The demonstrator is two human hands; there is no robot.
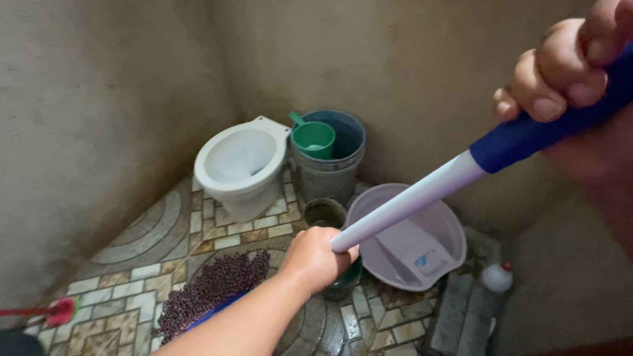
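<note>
My left hand [315, 256] grips the lower part of a long white handle [408, 201] with a blue grip. My right hand [570, 64] is closed around that blue grip at the upper right, close to the camera. The handle runs down to a brush head with dark purple bristles [212, 287] that rests on the patterned tile floor [143, 241]. The join between handle and brush head is hidden behind my left forearm.
A white toilet bowl [240, 164] stands in the corner. Beside it is a grey bucket [335, 164] with a green dipper [312, 137]. A lilac basin [442, 226] holds a packet. A small dark pail [323, 212], a white bottle [497, 277] and a red-handled brush [54, 310] lie around.
</note>
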